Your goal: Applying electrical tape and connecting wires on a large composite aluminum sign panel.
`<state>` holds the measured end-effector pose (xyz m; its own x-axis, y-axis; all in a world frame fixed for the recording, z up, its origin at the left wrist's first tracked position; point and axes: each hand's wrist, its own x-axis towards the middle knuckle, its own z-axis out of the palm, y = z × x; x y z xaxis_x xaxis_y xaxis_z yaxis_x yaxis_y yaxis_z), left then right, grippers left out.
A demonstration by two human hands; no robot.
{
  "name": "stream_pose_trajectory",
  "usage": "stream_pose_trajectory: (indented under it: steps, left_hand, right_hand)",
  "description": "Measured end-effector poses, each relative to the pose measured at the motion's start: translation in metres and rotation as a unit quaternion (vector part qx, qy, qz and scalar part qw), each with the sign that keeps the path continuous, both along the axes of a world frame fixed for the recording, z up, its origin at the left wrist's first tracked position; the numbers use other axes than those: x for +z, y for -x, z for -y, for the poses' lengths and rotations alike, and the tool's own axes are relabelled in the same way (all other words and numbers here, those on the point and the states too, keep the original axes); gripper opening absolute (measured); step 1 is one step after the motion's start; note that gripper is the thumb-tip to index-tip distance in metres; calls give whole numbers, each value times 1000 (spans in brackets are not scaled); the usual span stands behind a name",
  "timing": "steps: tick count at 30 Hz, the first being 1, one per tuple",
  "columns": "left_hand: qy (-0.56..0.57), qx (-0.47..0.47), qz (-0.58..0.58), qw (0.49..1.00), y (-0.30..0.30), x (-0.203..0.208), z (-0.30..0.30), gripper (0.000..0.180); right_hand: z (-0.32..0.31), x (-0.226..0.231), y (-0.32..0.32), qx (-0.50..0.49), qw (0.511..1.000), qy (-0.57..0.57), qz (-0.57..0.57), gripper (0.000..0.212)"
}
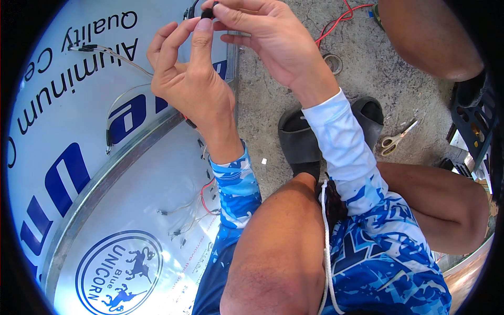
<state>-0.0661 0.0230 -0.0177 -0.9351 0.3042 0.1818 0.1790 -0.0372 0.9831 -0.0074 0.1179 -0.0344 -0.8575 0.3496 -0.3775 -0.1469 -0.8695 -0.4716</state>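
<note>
At the upper edge, my left hand [197, 79] pinches a small black piece [208, 11] between thumb and fingertips. Its kind is hard to tell; it looks like a short dark wrapping. From the right, my right hand [275, 39] reaches over, thumb and fingers closed at the top of the same piece, which they partly hide. Below and around my left hand lies a large white panel [173, 134] with blue and black print and a metal frame bar [102, 181]. Thin wires with dark ends [90, 48] lie on it.
On the concrete floor are red wires [336, 23], a ring-shaped object [333, 64], scissors [397, 140] and black slippers [298, 137]. Another person's bent leg [428, 39] is at upper right. A dark plastic crate-like thing [475, 126] stands at far right. More loose wires [181, 223] lie lower left.
</note>
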Motion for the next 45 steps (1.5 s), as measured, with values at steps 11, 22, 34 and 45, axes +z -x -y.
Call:
stream_pose_trajectory:
  steps: [11,22,34,45]
  left_hand:
    - [66,14,-24,997,-14,18,3,4]
    - [57,56,-187,979,-23,-10,-7,6]
    - [99,-78,-128,984,-19,-5,-5,21]
    - [-56,-6,34,998,-21,-7,-11,39]
  right_hand:
    - [3,-18,10,36,997,-4,-70,24]
    - [-12,27,-11,34,995,-93,24,18]
    - [-9,46,-19,-53,911,-373,168,19]
    - [21,26,-11,-148,939,-256,176,15]
